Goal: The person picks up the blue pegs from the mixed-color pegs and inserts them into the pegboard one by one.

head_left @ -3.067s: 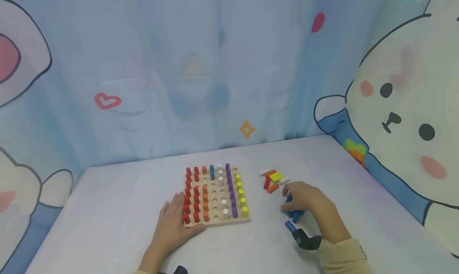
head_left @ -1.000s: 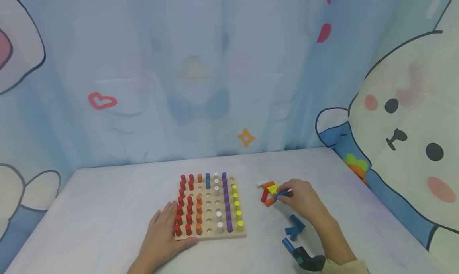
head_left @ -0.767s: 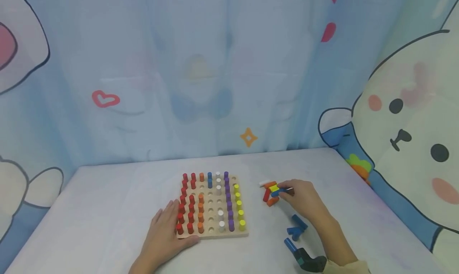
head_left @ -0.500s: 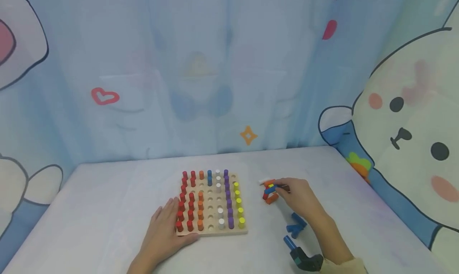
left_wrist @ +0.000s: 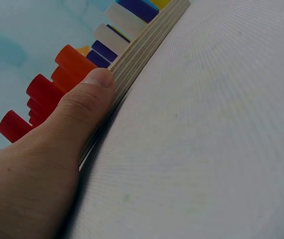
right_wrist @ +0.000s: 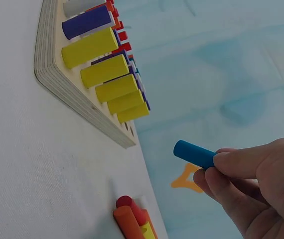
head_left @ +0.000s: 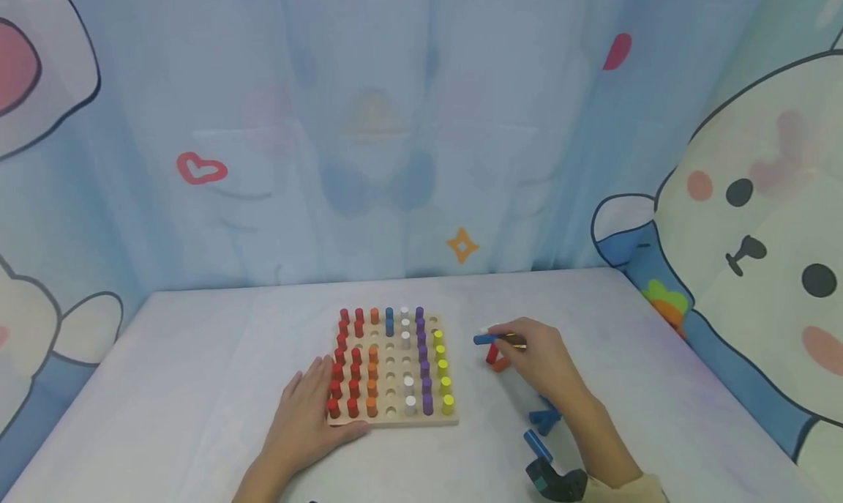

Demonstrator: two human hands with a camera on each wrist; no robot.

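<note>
A wooden pegboard lies on the table, with coloured pegs standing in rows and several bare holes. My left hand rests along its left side, fingers straight; its thumb presses the front edge in the left wrist view. My right hand pinches a blue peg between thumb and fingertips, held above the table right of the board. Under that hand lie a red peg and an orange peg, with other loose pegs partly hidden.
Loose blue pegs lie near my right forearm, and a single blue peg lies beside a black wrist device. A cartoon-printed curtain hangs behind the table.
My right hand came from the blue pegs with one in its fingers, passed over the mixed loose pegs and shifted slightly left. My left hand stays at the board.
</note>
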